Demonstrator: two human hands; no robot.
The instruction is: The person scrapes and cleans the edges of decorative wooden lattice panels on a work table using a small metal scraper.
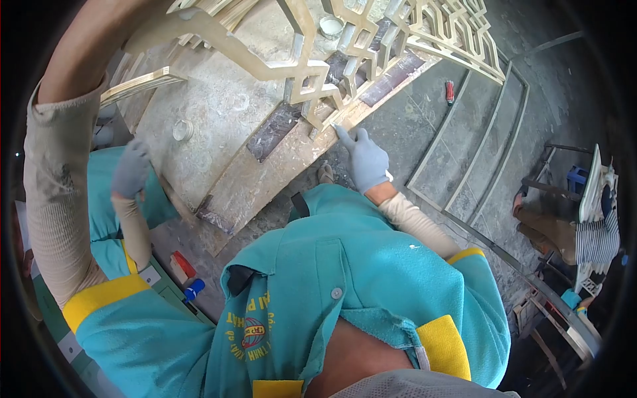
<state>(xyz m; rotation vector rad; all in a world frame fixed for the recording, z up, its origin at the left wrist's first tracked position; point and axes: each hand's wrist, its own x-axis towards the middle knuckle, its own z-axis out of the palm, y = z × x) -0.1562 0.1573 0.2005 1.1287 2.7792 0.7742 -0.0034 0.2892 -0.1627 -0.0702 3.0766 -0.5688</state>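
Note:
My right hand (368, 162), in a grey glove, is over the near edge of the workbench (265, 182). Its index finger is stretched out to the lower corner of a pale lattice frame (318, 83), touching it or very close to it. The fingers are apart and nothing shows in them. The lattice, with angular openings, stands along the bench and runs to the upper right. My left arm rises along the left side in a beige sleeve and leaves the picture at the top, so my left hand is out of sight.
A co-worker's grey-gloved hand (131, 169) hangs by the bench's left side. Round containers (182, 130) (330, 26) rest on the bench. On the floor lie a red object (450, 93) and a curved metal frame (488, 142). Another person (564, 235) is at the far right.

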